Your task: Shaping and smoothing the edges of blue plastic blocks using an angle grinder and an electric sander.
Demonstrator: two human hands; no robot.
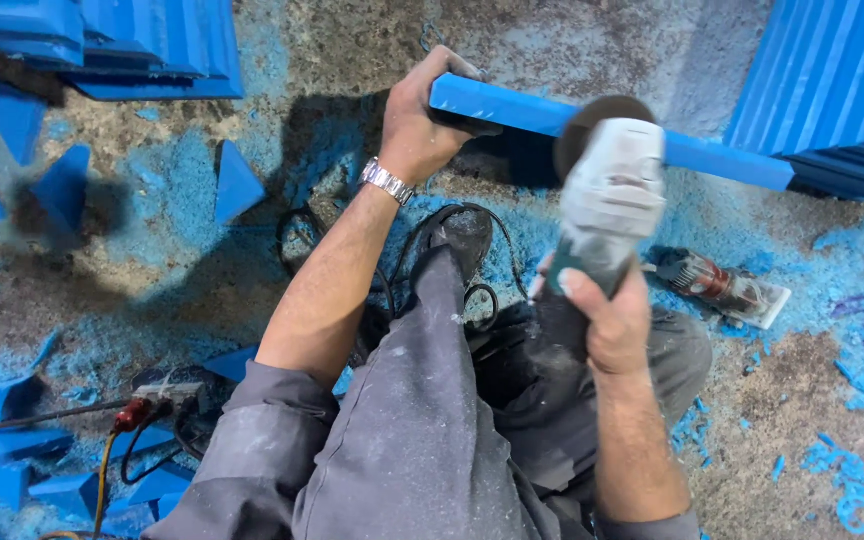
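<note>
No packages, labels, signs or screens show anywhere in this view.

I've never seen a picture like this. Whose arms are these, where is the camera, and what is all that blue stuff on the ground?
There is no machine here, only a person. The camera sits on their head and looks down, so you see their own arms and grey-clad legs. The left hand grips one end of a long blue bar. The right hand holds a handheld grinder, its disc at the bar. On the dusty floor lie blue shavings, triangular blue offcuts, black cables, a power strip and a second power tool.
</note>
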